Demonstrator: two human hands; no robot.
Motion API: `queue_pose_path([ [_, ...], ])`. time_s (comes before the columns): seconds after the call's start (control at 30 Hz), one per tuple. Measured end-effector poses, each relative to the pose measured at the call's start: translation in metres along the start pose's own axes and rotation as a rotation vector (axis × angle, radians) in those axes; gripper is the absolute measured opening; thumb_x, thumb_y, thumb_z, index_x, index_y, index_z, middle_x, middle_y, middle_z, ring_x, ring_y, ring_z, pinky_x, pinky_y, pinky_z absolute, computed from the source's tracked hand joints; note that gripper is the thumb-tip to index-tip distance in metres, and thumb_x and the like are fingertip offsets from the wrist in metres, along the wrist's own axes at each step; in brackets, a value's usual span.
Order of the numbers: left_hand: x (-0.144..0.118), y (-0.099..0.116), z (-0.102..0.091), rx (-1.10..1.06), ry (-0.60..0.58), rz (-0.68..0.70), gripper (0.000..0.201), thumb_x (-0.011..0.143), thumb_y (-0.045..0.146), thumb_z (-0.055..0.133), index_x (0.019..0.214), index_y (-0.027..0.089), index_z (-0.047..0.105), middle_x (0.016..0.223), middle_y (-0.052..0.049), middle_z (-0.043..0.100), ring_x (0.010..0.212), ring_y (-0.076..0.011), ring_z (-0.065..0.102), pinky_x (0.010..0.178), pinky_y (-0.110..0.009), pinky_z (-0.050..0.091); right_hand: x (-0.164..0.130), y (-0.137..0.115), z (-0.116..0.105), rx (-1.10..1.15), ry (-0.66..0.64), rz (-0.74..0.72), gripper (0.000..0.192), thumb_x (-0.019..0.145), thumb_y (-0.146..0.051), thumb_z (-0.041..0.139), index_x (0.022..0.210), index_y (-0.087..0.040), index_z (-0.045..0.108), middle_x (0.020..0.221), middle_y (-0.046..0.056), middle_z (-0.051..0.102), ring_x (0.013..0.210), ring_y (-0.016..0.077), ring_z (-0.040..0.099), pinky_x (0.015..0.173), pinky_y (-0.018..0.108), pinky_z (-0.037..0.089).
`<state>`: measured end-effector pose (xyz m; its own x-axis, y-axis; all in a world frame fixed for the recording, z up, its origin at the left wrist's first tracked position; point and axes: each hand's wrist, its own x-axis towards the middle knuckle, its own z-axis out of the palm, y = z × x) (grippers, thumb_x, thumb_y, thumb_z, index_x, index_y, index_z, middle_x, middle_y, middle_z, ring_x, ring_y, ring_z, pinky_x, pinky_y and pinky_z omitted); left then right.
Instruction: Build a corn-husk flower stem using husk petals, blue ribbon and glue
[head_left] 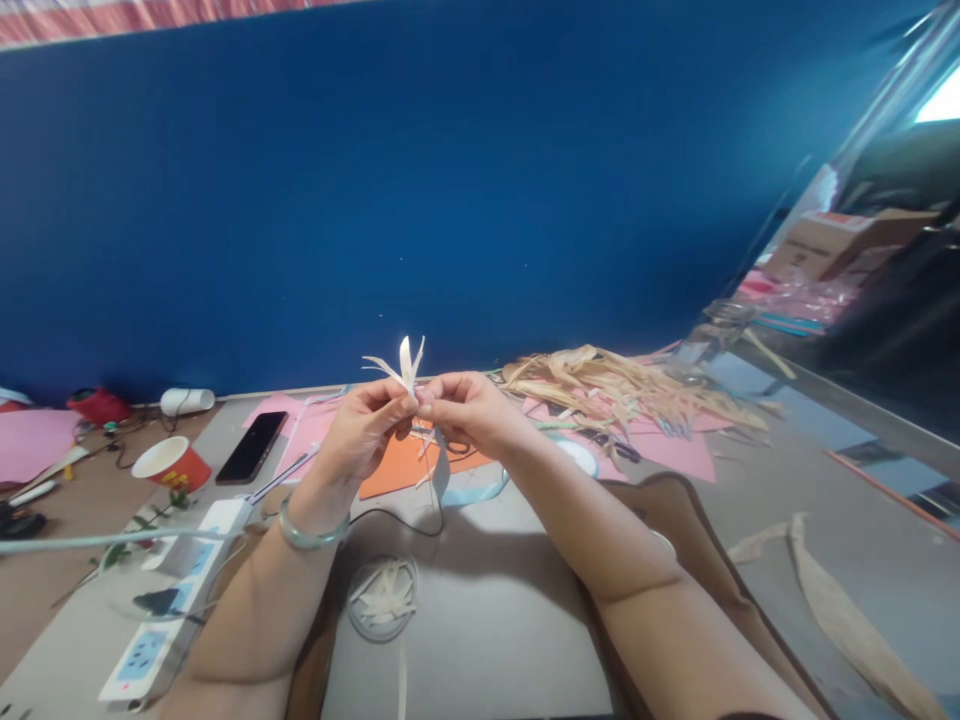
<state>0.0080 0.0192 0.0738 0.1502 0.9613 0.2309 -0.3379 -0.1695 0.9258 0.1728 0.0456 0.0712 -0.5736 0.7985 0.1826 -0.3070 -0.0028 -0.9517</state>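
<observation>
Pale narrow strips, apparently corn husk, fan out as a small husk flower [407, 368] above my fingertips. My left hand [375, 425] pinches its base between thumb and forefinger; a pale green bangle circles that wrist. Pressed against the same base, the closed fingertips of my right hand [474, 412] meet the left ones. The exact grip point is hidden by the fingers. Beneath them lies an orange sheet [390, 474] with small scraps. Nearer to me, a round clear dish [381, 600] holds several cut pale strips.
Dried husks [600, 385] are heaped at the back right on pink paper [694, 455]. On the left are a phone [253, 446], a red paper cup [172, 465] and a white power strip [180, 600]. A blue panel [450, 180] rises behind the table. One long husk [847, 610] lies right.
</observation>
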Motion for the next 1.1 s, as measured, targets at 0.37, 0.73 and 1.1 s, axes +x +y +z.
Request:
queue_pose_path([
  [0.37, -0.005, 0.002, 0.005, -0.024, 0.098, -0.055, 0.036, 0.055, 0.036, 0.092, 0.058, 0.015, 0.062, 0.046, 0.006, 0.047, 0.043, -0.0035, 0.037, 0.043, -0.019, 0.027, -0.007, 0.0, 0.003, -0.284, 0.087, -0.178, 0.028, 0.075, -0.038, 0.078, 0.076, -0.015, 0.063, 0.064, -0.002, 0.058, 0.054, 0.0064, 0.045, 0.046, 0.02, 0.03],
  [0.73, -0.008, 0.002, 0.01, -0.045, 0.138, -0.062, 0.042, 0.048, 0.037, 0.094, 0.056, 0.015, 0.059, 0.046, 0.007, 0.046, 0.043, -0.0031, 0.035, 0.043, -0.019, 0.026, -0.012, 0.003, 0.012, -0.339, 0.105, -0.254, 0.028, 0.081, -0.037, 0.073, 0.073, -0.014, 0.06, 0.057, -0.004, 0.049, 0.05, 0.0057, 0.037, 0.044, 0.021, 0.026],
  [1.1, -0.006, 0.006, -0.006, -0.017, -0.137, -0.06, 0.031, 0.058, 0.036, 0.091, 0.072, 0.015, 0.072, 0.059, 0.001, 0.06, 0.052, -0.0077, 0.051, 0.051, -0.021, 0.042, -0.009, -0.006, 0.005, 0.01, -0.086, -0.02, 0.034, 0.074, -0.037, 0.08, 0.071, -0.017, 0.053, 0.056, -0.006, 0.054, 0.04, 0.002, 0.027, 0.038, 0.019, 0.017],
])
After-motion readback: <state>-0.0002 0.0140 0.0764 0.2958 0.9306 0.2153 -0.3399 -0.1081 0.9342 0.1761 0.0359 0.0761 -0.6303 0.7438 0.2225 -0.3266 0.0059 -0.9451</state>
